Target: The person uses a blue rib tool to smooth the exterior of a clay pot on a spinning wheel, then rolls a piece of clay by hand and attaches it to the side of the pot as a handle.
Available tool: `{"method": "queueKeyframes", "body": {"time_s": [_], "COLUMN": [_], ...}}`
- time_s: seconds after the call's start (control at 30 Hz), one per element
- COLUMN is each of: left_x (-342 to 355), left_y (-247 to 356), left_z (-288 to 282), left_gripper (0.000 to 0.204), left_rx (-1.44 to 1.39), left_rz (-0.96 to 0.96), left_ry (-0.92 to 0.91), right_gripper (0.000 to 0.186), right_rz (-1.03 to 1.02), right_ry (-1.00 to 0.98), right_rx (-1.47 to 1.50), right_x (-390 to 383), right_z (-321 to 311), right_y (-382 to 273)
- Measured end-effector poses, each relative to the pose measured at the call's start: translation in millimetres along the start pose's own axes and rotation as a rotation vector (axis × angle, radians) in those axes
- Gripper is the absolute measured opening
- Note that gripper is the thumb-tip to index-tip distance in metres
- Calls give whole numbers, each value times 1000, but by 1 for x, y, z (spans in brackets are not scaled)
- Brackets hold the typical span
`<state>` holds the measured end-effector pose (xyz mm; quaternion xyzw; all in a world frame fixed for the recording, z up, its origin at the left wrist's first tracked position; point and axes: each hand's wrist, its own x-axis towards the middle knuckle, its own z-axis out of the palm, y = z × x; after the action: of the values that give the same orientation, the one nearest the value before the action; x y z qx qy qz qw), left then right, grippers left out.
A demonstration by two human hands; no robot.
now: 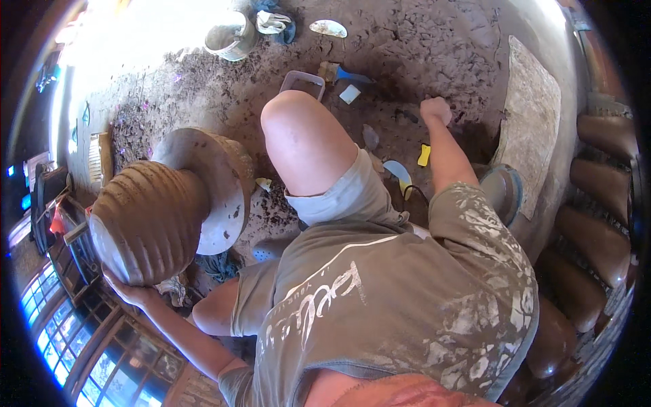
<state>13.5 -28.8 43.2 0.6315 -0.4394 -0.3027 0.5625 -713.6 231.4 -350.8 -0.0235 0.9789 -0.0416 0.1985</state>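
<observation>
A large ribbed brown clay pot (146, 224) leans out to the left from a round wheel head (220, 190), which is smeared with clay. My left hand (132, 290) lies against the pot's lower side in view, close to its pale end, with fingers stretched along the clay. Out to the right, over the muddy surface, my right hand (436, 108) is closed like a fist. Whatever its fingers may hold is hidden. Nearest to it are a yellow scraper (424, 155) and a small white block (350, 94).
A blue-handled brush (346, 74) lies beside a shallow rectangular container (302, 83). Further off stands a clay-stained bucket (230, 37), near a cloth (272, 22). A pale board (532, 115) lies at the right, with several brown clay vessels (593, 237) beyond it.
</observation>
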Motion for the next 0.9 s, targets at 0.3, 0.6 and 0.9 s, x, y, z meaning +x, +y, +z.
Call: {"method": "queueKeyframes", "body": {"time_s": [0.3,0.6,0.9], "left_x": [4,12,-1], "left_y": [-5,-12,3], "left_z": [5,-4,-2], "left_gripper": [67,64,61], "left_rx": [-26,59,-2], "left_rz": [5,99,38], "left_ry": [25,24,32], "right_gripper": [54,50,34], "right_rz": [-236,-520,-793], "right_ry": [-151,26,1], "right_rx": [-165,-547,-780], "right_x": [36,-5,25], "right_z": [-5,-56,-27], "right_y": [19,-43,-43]}}
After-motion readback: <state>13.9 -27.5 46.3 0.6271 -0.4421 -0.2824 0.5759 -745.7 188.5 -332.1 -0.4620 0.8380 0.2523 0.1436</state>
